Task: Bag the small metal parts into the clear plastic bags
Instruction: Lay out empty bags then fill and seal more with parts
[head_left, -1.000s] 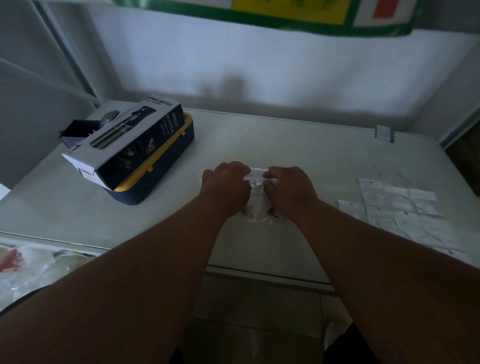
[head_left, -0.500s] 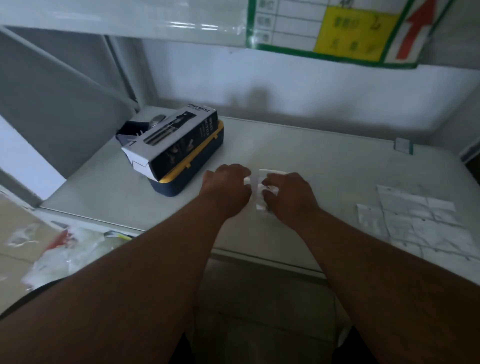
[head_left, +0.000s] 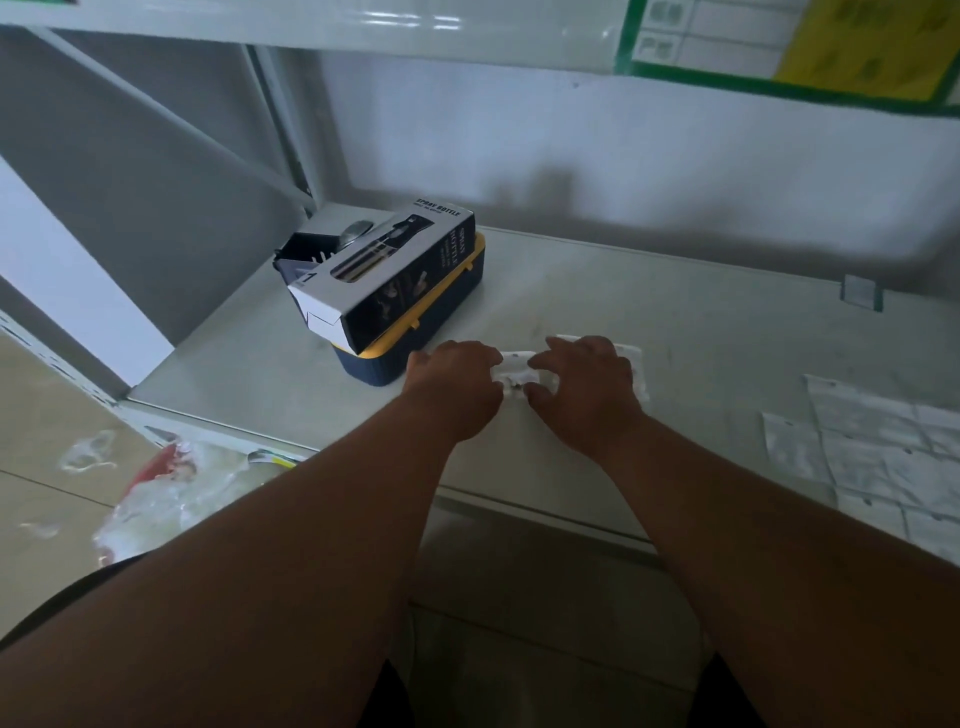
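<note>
Handling: the clear plastic bag (head_left: 515, 375) looked thin, limp and slippery, so it would likely crumple or slide unless pinched at an edge; the small metal parts (head_left: 513, 383) showing as dark specks inside seemed light but loose, apt to spill from an unsealed mouth.
Best hold: probably the two side edges near the opening, one hand to each, judging by how flat it lay.
Bag position: flat on the white table (head_left: 597, 291), just right of the blue and yellow box (head_left: 415, 343), between both hands and partly hidden under them.
Left hand: the left hand (head_left: 453, 387) lay knuckles up on the bag's left end, fingers curled; whether they pinched the film could not be told.
Right hand: the right hand (head_left: 582, 387) covered the bag's right part, fingers bent down onto it, its grip likewise hidden.
Further out: a spray bottle carton (head_left: 384, 280) rested on the box, and flat filled bags (head_left: 872, 452) lay well to the box's right.
</note>
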